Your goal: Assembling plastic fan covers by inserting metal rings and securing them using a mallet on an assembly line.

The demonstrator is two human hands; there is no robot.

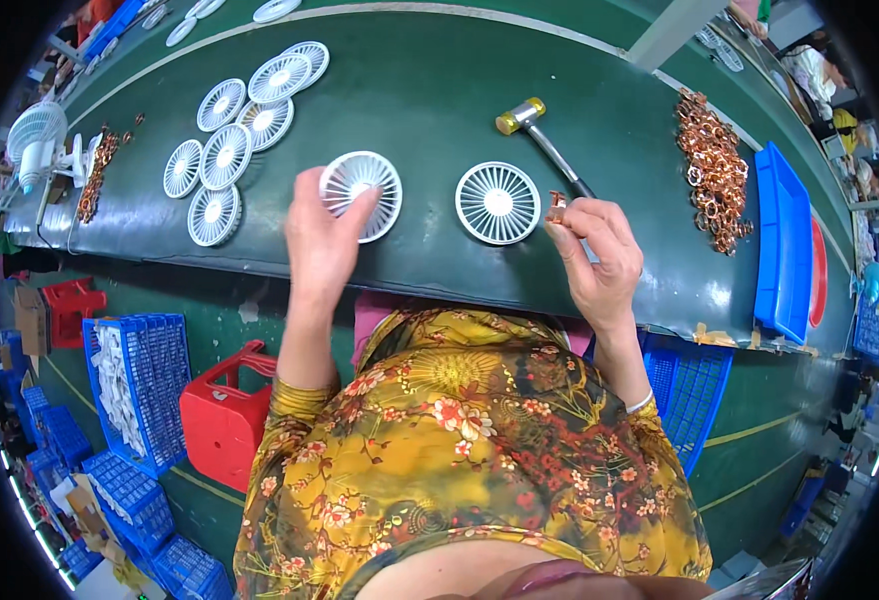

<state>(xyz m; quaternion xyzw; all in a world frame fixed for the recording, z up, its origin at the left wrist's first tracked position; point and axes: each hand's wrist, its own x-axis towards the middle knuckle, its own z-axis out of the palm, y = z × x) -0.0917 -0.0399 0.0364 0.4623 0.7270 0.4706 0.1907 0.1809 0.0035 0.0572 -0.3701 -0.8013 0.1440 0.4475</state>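
My left hand (321, 235) is closed on the edge of a round white fan grille (384, 190), the thumb lying across its slatted face. Right of it, a second white grille (499, 203) lies flat on the dark green table (419, 120). My right hand (604, 255) pinches a small copper-coloured metal piece (556, 208) beside that grille's right edge; its exact shape is partly hidden by the fingers. A mallet (551, 146) with yellow faces and a metal head lies just beyond, its dark handle end close to my right fingers.
Several white grilles (225, 157) lie overlapping at the left. A heap of copper-coloured rings (711, 170) is at the right, beside a blue tray (781, 240). A small white fan (39, 145) stands far left. Below the table edge are a red stool (221, 425) and blue crates (164, 385).
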